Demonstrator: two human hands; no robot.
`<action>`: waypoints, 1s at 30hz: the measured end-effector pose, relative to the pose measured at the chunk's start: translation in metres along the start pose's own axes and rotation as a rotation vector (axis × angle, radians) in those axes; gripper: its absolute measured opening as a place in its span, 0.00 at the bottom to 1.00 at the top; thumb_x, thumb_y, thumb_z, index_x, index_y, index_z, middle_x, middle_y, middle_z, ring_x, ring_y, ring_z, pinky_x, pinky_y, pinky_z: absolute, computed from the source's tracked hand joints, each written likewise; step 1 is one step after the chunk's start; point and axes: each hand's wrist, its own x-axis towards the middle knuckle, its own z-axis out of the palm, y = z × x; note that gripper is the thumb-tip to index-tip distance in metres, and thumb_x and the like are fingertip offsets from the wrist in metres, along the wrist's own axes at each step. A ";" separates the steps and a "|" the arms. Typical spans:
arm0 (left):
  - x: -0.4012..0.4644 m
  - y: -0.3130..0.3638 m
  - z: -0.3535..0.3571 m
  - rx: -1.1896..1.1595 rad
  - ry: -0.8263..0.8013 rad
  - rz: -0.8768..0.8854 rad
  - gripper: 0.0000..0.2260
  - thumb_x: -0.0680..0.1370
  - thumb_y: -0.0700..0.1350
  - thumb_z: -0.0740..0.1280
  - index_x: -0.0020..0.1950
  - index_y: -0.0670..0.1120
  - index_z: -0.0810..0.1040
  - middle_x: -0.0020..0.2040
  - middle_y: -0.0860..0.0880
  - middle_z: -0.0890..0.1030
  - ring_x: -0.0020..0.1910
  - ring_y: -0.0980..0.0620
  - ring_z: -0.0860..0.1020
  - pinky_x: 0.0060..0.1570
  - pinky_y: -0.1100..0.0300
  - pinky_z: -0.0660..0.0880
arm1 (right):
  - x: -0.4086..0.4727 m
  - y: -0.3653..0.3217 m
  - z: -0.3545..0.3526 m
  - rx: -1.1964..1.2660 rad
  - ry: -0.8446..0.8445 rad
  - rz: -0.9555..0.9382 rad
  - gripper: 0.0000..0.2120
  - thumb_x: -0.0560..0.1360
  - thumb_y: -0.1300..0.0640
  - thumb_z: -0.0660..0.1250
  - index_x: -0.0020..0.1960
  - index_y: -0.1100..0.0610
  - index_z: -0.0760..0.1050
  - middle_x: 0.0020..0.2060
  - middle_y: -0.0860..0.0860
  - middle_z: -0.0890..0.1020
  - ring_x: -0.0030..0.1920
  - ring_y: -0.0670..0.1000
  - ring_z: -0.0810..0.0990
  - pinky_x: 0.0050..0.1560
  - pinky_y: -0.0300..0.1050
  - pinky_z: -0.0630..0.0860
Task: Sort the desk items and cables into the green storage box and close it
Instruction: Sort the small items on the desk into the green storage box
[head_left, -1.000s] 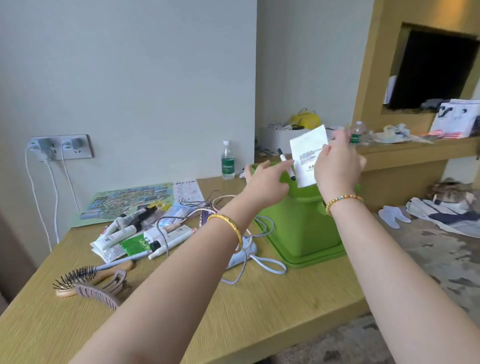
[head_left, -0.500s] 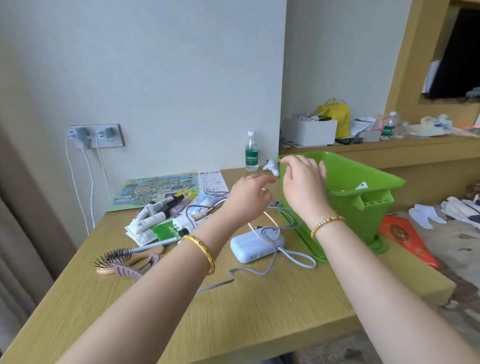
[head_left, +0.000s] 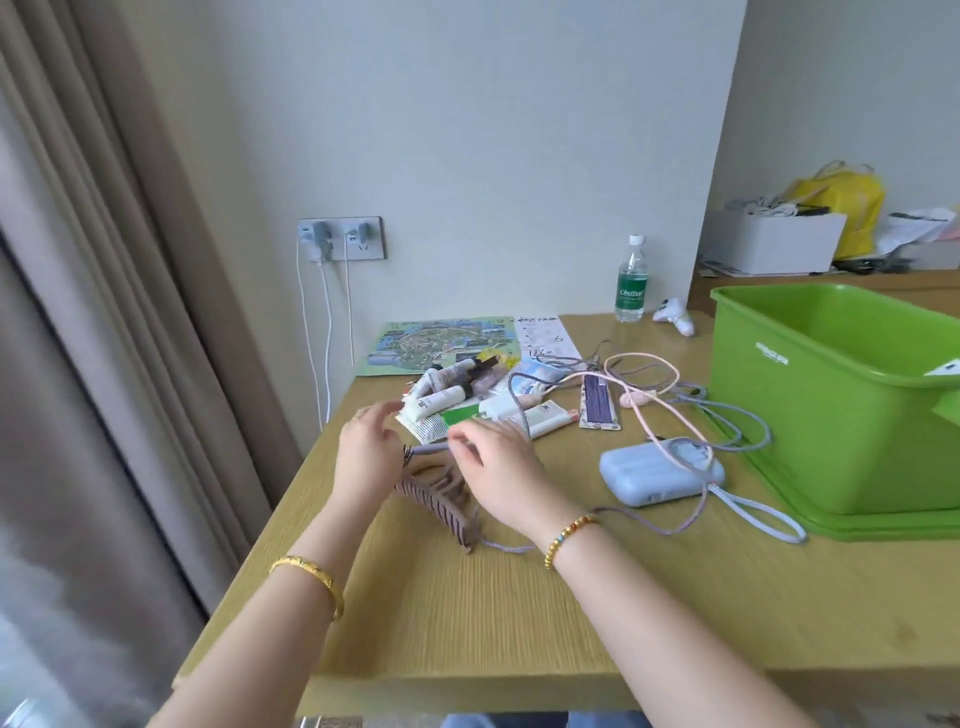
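Observation:
The green storage box (head_left: 831, 415) stands open at the right on its green lid (head_left: 878, 527), with a white slip inside. My left hand (head_left: 366, 460) and right hand (head_left: 501, 467) hover close together over the desk's left part, fingers loosely bent and holding nothing. Between them lies a brown hair claw clip (head_left: 436, 499). The dark bristles of a hairbrush (head_left: 408, 454) peek out; the rest is hidden by my hands. Behind them is a pile of tubes and packets (head_left: 467, 402). A pale blue power bank (head_left: 660, 475) lies among grey and pink cables (head_left: 675, 400).
A folded map (head_left: 441, 345) and a water bottle (head_left: 632, 280) are at the back of the wooden desk (head_left: 519, 623). Two chargers hang from the wall socket (head_left: 340, 239). A curtain hangs at the left. A white bin and a yellow bag sit on the shelf at the right.
The paper slip was dropped into the green box. Both hands then left the box and moved left to the hair clip and brush. My view swung left.

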 end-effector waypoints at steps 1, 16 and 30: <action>-0.001 -0.008 -0.001 -0.012 0.003 -0.042 0.23 0.71 0.29 0.55 0.61 0.43 0.77 0.61 0.42 0.77 0.60 0.43 0.74 0.59 0.55 0.69 | -0.003 -0.005 0.006 0.014 -0.050 -0.012 0.14 0.79 0.51 0.56 0.57 0.55 0.76 0.54 0.50 0.81 0.57 0.52 0.74 0.64 0.47 0.62; -0.004 -0.038 0.001 -0.222 -0.284 -0.221 0.23 0.73 0.33 0.58 0.67 0.47 0.71 0.67 0.47 0.72 0.65 0.49 0.69 0.63 0.59 0.65 | -0.029 0.016 0.028 -0.277 0.150 0.121 0.19 0.72 0.39 0.63 0.52 0.53 0.69 0.52 0.48 0.74 0.58 0.53 0.70 0.68 0.54 0.58; -0.008 -0.036 -0.004 -0.120 -0.240 -0.182 0.16 0.75 0.51 0.68 0.61 0.46 0.77 0.53 0.48 0.78 0.50 0.52 0.74 0.45 0.63 0.70 | -0.023 0.026 0.021 -0.062 0.114 0.333 0.15 0.74 0.41 0.60 0.36 0.50 0.70 0.38 0.44 0.74 0.52 0.52 0.72 0.66 0.56 0.54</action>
